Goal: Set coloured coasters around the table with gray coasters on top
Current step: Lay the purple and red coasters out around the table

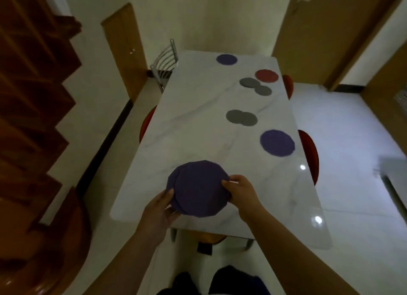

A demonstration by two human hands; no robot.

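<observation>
Both my hands hold a small stack of purple coasters point(197, 187) just above the near end of the white marble table point(198, 127). My left hand point(159, 208) grips its left edge, my right hand point(239, 190) its right edge. On the table lie a single purple coaster point(277, 143) at the right edge, another purple coaster point(226, 59) at the far end, and a red coaster point(266, 76) at the far right. Two overlapping gray coasters point(241, 117) lie mid-table, and a second gray pair point(255, 86) sits beside the red one.
Red-seated chairs point(309, 153) are tucked in along the table's right and left sides, and a metal-backed chair point(164, 63) stands at the far left corner. A wooden staircase point(33, 96) rises on the left. Glossy white floor lies to the right.
</observation>
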